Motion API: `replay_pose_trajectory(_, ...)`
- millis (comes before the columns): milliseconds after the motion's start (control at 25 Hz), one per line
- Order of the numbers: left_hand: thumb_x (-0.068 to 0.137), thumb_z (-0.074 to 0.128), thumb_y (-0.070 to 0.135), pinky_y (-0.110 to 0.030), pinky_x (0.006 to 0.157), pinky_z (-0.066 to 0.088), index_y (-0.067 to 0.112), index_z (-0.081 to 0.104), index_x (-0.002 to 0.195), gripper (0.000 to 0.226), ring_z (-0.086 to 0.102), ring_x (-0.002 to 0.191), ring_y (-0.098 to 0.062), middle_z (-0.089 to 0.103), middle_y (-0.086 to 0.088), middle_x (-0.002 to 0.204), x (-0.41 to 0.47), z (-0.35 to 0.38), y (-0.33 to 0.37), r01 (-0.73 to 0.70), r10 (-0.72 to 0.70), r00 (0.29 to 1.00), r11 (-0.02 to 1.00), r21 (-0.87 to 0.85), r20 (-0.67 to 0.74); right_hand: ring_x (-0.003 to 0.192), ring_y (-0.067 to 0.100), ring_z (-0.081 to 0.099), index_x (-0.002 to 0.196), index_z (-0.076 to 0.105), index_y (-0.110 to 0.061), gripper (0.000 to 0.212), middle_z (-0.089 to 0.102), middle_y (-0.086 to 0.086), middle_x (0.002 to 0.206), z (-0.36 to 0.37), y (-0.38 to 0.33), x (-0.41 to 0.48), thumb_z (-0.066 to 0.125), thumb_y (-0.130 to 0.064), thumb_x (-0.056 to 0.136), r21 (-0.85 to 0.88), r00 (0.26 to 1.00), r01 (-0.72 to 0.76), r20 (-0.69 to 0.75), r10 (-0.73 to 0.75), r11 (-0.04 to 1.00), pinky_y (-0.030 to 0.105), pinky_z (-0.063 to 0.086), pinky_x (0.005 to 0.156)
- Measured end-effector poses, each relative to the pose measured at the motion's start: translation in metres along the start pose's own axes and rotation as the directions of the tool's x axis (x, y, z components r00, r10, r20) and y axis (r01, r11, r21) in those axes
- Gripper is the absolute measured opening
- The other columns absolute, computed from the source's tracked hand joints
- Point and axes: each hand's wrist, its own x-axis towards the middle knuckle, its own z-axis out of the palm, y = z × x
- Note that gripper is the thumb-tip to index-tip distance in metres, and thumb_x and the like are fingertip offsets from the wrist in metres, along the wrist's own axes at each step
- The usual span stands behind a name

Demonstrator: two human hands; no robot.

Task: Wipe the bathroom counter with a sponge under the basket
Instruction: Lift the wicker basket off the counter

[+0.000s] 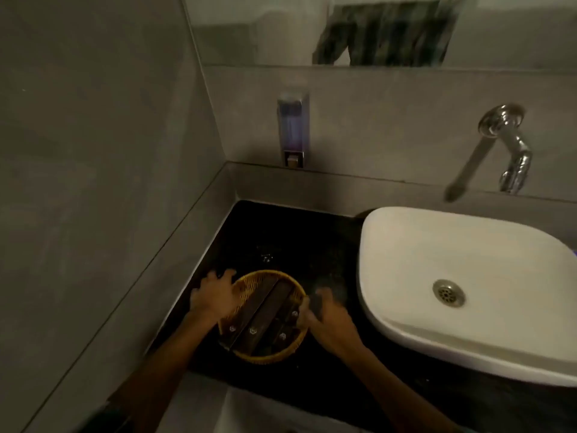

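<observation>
On the black counter (281, 232), close to its front edge and in the corner strip between the grey left wall and the white basin (468, 276), sits a round yellow woven basket (249, 285) holding several long dark flat packets (265, 310) laid side by side, their near ends sticking out over the basket's front rim. The left hand (215, 295) rests against the basket's left rim with fingers spread, touching the weave; whether it actually clamps the rim or only steadies it I cannot tell. The right hand (327, 314) is at the basket's right rim, curled around a small dark object (317, 303) that may be the sponge, though blur keeps that uncertain; the fingers are closed on it. The basket lies between both hands, just beside the basin's left edge with a narrow band of counter showing between them. Behind the basket the counter is open back to the raised grey ledge (312, 179) at the wall, with a few small wet glints (267, 257) on the dark surface. To the left, the counter ends at a slanting grey upstand that hems the basket in on that side. Above the ledge a soap dispenser (292, 129) is fixed to the wall, and a chrome tap (512, 145) juts out over the basin's rear. The basin drain (448, 293) is well apart from the hands. A mirror (374, 29) spans the top.
</observation>
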Motion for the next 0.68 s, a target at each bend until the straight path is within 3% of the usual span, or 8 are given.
replay_pose_trajectory(80,0.094,0.044,0.036,-0.048,0.097,0.048,0.027,0.034,0.143,0.050,0.054,0.119,-0.038,0.054,-0.017,0.135,-0.001,0.006,-0.013,0.061,-0.055,0.997,0.990,-0.129,0.046,0.081,0.021,0.071,0.128,0.039,-0.021,0.041,0.071,0.008,0.098,0.015,-0.002,0.003,0.057,-0.033,0.093,0.116,0.999,-0.016,0.048,0.010,0.993,0.042,0.060,0.072)
replay_pose_trajectory(160,0.098,0.040,0.030,-0.046,0.090,0.051,0.024,0.039,0.141,0.043,0.061,0.108,-0.037,0.064,-0.018,0.121,-0.006,0.017,-0.021,0.062,-0.068,0.998,0.965,-0.253,-0.013,0.076,0.015,0.072,0.123,0.044,-0.025,0.035,0.071,0.003,0.086,0.021,0.002,-0.002,0.060,-0.026,0.092,0.143,1.000,-0.020,0.006,0.019,0.990,0.042,0.062,0.069)
replay_pose_trajectory(280,0.098,0.044,0.027,-0.040,0.088,0.049,0.020,0.048,0.136,0.038,0.062,0.105,-0.031,0.066,-0.017,0.117,-0.028,0.030,-0.010,-0.007,-0.022,0.997,0.925,-0.381,-0.072,0.065,-0.002,0.068,0.118,0.049,-0.036,0.037,0.066,-0.009,0.067,0.004,0.028,-0.023,0.066,-0.025,0.086,0.201,0.994,-0.049,-0.081,0.067,0.978,0.014,0.055,0.052)
replay_pose_trajectory(440,0.092,0.057,0.018,-0.041,0.088,0.051,0.020,0.050,0.134,0.043,0.060,0.102,-0.025,0.060,-0.014,0.119,-0.073,0.059,0.026,-0.063,0.060,0.998,0.883,-0.465,-0.022,0.067,-0.008,0.066,0.111,0.045,-0.056,0.054,0.066,-0.011,0.067,-0.038,0.067,-0.078,0.071,-0.019,0.081,0.173,0.986,-0.063,-0.142,0.088,0.983,0.003,0.046,0.048)
replay_pose_trajectory(560,0.093,0.056,0.016,-0.034,0.083,0.051,0.019,0.048,0.136,0.044,0.056,0.098,-0.017,0.056,-0.012,0.122,-0.100,0.082,0.064,-0.075,0.073,0.997,0.863,-0.500,-0.022,0.067,-0.009,0.065,0.115,0.048,-0.045,0.052,0.064,-0.011,0.066,-0.066,0.093,-0.103,0.072,-0.015,0.080,0.135,0.977,-0.083,-0.183,0.107,0.987,0.001,0.044,0.049)
replay_pose_trajectory(680,0.093,0.056,0.016,-0.040,0.087,0.053,0.018,0.049,0.136,0.044,0.058,0.103,-0.023,0.057,-0.015,0.123,-0.119,0.096,0.086,-0.042,0.056,0.998,0.867,-0.497,0.014,0.072,-0.013,0.063,0.123,0.052,-0.029,0.047,0.062,-0.014,0.073,-0.079,0.112,-0.119,0.071,-0.015,0.083,0.158,0.983,-0.130,-0.105,0.148,0.979,0.001,0.045,0.053)
